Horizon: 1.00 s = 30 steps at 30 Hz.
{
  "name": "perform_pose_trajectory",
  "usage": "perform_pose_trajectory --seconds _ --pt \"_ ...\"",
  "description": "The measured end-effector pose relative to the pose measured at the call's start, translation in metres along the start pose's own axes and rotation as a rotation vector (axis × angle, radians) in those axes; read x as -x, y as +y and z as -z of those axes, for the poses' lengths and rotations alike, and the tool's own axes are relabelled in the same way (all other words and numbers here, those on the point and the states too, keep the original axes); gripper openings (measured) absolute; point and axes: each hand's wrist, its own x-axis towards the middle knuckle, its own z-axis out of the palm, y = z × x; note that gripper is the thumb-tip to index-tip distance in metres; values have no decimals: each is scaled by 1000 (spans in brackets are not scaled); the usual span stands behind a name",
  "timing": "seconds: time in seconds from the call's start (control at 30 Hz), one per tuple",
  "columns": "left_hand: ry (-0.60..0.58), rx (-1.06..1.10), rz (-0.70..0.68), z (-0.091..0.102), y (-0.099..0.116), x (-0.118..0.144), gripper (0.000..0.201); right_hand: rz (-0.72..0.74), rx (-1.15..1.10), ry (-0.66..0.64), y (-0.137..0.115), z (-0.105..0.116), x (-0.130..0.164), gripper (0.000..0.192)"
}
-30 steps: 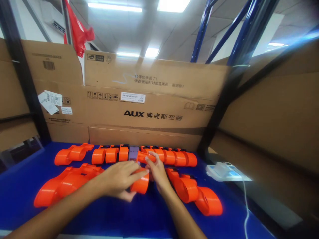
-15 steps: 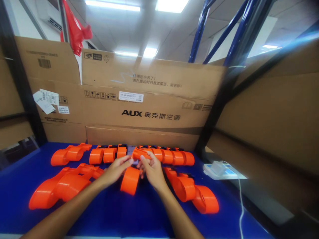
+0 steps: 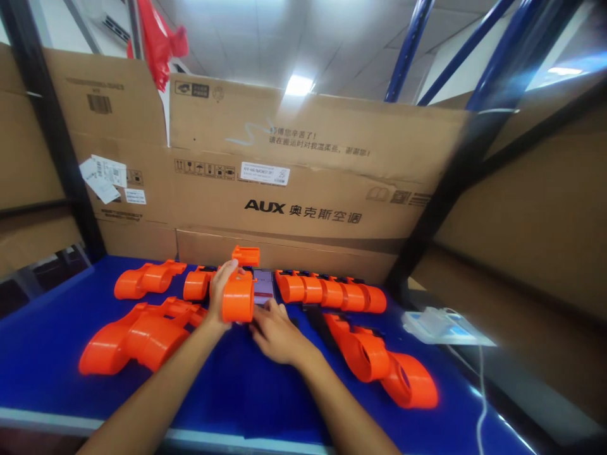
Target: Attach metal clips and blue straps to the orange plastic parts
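Note:
My left hand grips an orange plastic part and holds it upright above the blue table, its narrow top end near the cardboard wall. My right hand rests low on the table beside it, fingers curled, fingertips close to a small phone-like device lying flat. A row of orange parts lies behind my right hand, and another short row sits behind my left hand.
More orange parts lie at the left, far left and right. A white device with a cable sits at the right edge. Cardboard boxes wall in the back and sides, with black shelf posts.
My left hand has lifted the orange part up and to the left, standing it upright. My right hand let go of it and dropped to the table. The camera tilted slightly.

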Motion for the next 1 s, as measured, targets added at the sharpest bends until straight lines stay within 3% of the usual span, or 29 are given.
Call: perform_pose_trajectory --seconds 0.13,0.37,0.83,1.0 --pt "24 53 27 3 -5 4 35 18 99 -101 1 -5 -2 25" --pt "-25 20 -23 4 -9 6 34 -2 150 -14 8 0 3 22" --pt "-26 -56 -25 1 -5 12 37 -65 151 -2 18 -8 4 21" --pt "-34 -73 -20 1 -5 12 35 -111 123 9 20 -14 1 11"
